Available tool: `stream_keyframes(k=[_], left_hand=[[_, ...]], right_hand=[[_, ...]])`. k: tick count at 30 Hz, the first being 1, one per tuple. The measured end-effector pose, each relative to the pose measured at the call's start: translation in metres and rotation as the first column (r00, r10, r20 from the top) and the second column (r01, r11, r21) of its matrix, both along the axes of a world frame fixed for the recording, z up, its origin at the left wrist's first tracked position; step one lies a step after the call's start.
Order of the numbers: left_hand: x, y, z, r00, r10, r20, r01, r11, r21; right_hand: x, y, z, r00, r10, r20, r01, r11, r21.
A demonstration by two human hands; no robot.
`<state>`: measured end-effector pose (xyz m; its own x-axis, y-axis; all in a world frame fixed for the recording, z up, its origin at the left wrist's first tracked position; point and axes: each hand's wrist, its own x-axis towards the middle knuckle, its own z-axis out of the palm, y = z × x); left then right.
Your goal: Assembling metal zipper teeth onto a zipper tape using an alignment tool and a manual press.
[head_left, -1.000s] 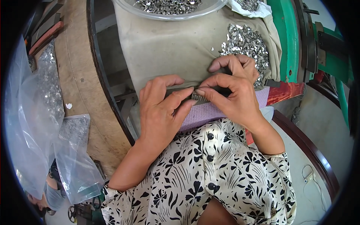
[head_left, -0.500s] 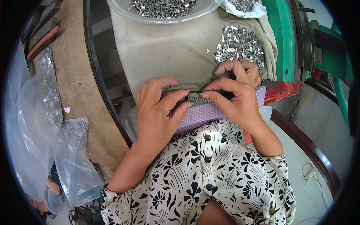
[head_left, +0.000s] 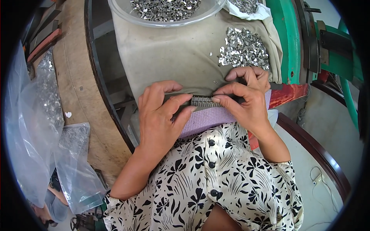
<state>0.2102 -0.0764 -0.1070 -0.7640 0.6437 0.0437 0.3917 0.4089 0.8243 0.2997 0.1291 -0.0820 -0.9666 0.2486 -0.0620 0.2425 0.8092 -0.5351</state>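
Though both hands [head_left: 158, 111] [head_left: 250, 101] in narrow pinches on a pin-lined strip [head_left: 201, 101], its ends unclear

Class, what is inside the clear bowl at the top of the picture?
The clear bowl holds a heap of small grey, shiny pieces. The heap hides its lower layers and the bottom beneath; the far rim is out of frame.
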Motion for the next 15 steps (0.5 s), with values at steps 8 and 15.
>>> stream_keyframes(k=[8, 15], left_hand=[[-0.0016, 0.0008, 0.0048, 1.000, -0.013, 0.015, 0.013, 0.999, -0.041], [-0.0013, 0.0007, 0.0034, 1.000, -0.018, 0.011, 0.018, 0.999, -0.036]], right_hand=[[-0.0044, -0.0047, -0.0031, 1.000, -0.001, -0.008, 0.001, 1.000, -0.031], [0.0028, 0.0051, 0.0009, 1.000, 0.021, 0.001, -0.021, 1.000, 0.008]])
